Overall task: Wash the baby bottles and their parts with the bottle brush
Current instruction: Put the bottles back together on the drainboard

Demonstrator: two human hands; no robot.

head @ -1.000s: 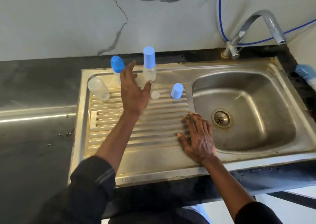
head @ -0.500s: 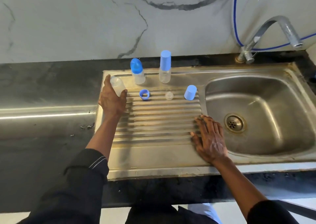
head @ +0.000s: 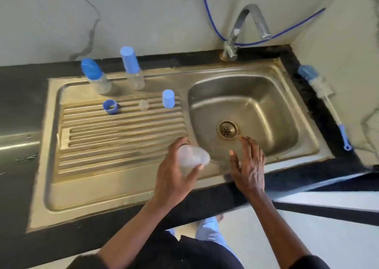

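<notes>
Gripping a clear open baby bottle (head: 192, 157), the left hand (head: 174, 178) holds it above the drainboard's (head: 102, 145) near right corner. The right hand (head: 249, 166), fingers spread and empty, hovers just beside it over the basin (head: 266, 108). A round-capped bottle (head: 96, 78), a tall-capped bottle (head: 133, 69), a blue ring (head: 110, 106), a nipple (head: 144, 105) and a blue cap (head: 168, 98) stand farther back. The bottle brush (head: 326, 96) lies on the table (head: 20, 104), right of the basin.

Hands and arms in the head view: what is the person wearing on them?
Both the left hand and right hand are bare, no gloves. No ring or watch shows. A dark left sleeve and dark right sleeve start near the elbows; forearms are uncovered.
</notes>
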